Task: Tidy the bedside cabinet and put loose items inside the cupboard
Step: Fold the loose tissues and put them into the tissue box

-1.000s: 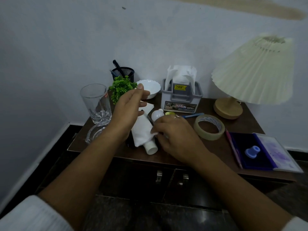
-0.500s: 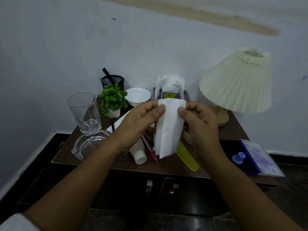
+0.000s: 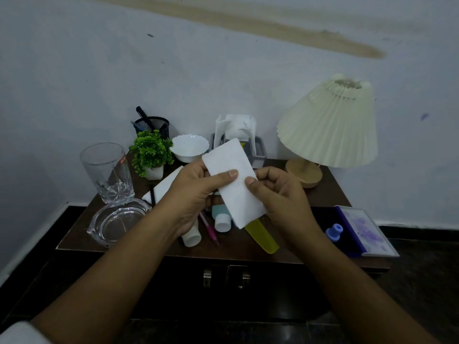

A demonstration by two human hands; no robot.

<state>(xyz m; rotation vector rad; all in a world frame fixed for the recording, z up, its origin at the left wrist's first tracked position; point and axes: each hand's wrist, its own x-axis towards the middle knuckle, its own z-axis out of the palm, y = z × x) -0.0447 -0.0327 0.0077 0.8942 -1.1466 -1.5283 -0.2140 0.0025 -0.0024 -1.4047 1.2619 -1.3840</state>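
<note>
1. Folded tissue [image 3: 232, 184] is up in the air above the bedside cabinet [image 3: 236, 248], in front of the tissue holder [image 3: 259, 151]. Light, soft, floppy; prob. creases w/ any squeeze.
2. Best hold, I'd say: long edges near the middle, thumb on top, so the fold stays flat.
3. Left hand [image 3: 193, 194]: fingers curled, thumb pinching the tissue's left edge.
4. Right hand [image 3: 280, 194]: same, thumb on the right edge. Hands close together, tissue btwn them.
5. Cupboard doors [image 3: 223, 276] look closed.

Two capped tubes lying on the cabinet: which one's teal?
The teal tube right of the pink pen, partly hidden by the held tissue; the white tube lies left of the pen.
</note>
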